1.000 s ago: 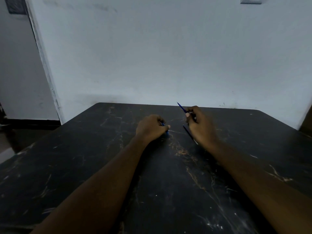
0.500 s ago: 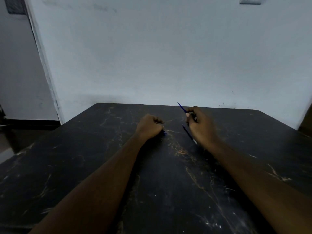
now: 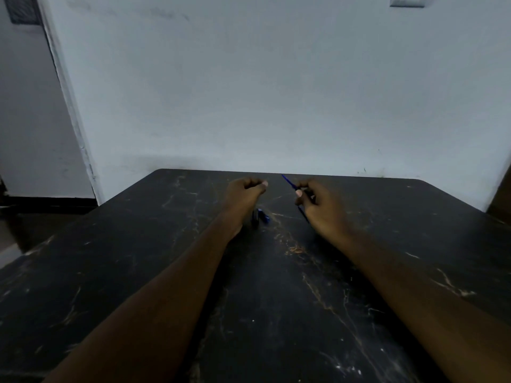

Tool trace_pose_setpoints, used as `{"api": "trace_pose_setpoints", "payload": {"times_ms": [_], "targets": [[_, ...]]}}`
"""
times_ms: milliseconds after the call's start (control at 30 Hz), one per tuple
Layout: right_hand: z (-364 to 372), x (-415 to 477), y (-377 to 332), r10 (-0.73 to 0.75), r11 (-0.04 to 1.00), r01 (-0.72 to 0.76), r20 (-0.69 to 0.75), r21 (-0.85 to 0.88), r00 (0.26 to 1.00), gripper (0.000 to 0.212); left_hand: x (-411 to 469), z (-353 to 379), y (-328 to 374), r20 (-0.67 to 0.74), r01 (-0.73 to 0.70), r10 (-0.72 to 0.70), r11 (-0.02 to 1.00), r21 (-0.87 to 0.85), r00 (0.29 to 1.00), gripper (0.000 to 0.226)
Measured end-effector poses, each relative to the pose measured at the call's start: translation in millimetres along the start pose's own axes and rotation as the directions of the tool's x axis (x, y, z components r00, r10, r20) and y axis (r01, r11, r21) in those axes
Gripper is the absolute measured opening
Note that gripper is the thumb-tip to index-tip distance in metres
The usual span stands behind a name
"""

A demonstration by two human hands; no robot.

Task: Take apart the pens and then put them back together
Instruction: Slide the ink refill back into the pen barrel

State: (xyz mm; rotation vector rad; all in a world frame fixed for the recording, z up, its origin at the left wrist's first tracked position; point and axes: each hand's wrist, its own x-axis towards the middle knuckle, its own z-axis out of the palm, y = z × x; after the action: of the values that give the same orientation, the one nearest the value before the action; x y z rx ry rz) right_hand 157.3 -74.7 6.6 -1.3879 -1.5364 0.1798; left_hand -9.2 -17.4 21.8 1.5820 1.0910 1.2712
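Note:
My right hand (image 3: 322, 207) is closed around a thin blue pen part (image 3: 288, 182) whose tip sticks up and to the left past my fingers; a dark length of it shows below my palm. My left hand (image 3: 243, 196) is raised off the table with its fingers curled in; whether it holds a small piece is hidden. Small blue pen pieces (image 3: 261, 216) lie on the black table (image 3: 276, 299) just below and to the right of my left wrist.
The table is dark and scratched, its far edge close to a pale wall (image 3: 276, 92). A doorway opening (image 3: 27, 120) is at the left, with dark floor beside the table's left side.
My left hand has lifted off the table and moved farther away, uncovering the blue pieces that it rested on. My right hand has kept its hold on the pen part.

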Motion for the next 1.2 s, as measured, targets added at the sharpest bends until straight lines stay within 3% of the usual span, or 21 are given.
{"api": "trace_pose_setpoints", "payload": {"times_ms": [133,400,633,800,900,1067,1200], "targets": [[4.4,1.5,5.2,-0.002,1.000,0.002,0.054,0.000,0.999,0.012,-5.2,5.8,7.4,0.036,-0.013,0.018,0.993,-0.120,0.999,0.029],[5.8,0.5,3.4,-0.033,0.999,0.033,0.074,0.004,0.997,0.013,-11.1,6.2,9.3,0.053,-0.105,0.112,0.988,-0.115,0.992,0.016],[2.8,3.4,4.6,-0.011,0.999,0.008,0.085,0.036,0.996,0.015,-8.9,0.4,11.3,-0.004,-0.006,0.005,0.969,-0.245,1.000,0.019],[-19.2,9.9,11.9,-0.004,0.996,0.011,0.070,-0.090,0.998,0.007,-4.0,-9.2,10.3,-0.081,-0.003,-0.022,0.954,-0.301,0.996,0.013],[-36.1,12.6,17.7,0.020,0.985,-0.017,0.017,-0.174,1.000,0.017,-1.2,-12.5,9.3,-0.136,0.020,-0.071,0.939,-0.344,0.988,0.020],[-49.6,10.6,15.1,0.082,0.982,-0.092,-0.069,-0.165,0.994,0.037,0.7,-12.5,6.4,-0.155,0.005,-0.058,0.947,-0.321,0.986,0.020],[-39.7,8.6,7.1,0.209,0.978,-0.208,0.039,-0.009,0.977,0.043,-1.9,-8.2,6.0,-0.036,-0.018,0.011,0.982,-0.187,0.999,0.020]]}}
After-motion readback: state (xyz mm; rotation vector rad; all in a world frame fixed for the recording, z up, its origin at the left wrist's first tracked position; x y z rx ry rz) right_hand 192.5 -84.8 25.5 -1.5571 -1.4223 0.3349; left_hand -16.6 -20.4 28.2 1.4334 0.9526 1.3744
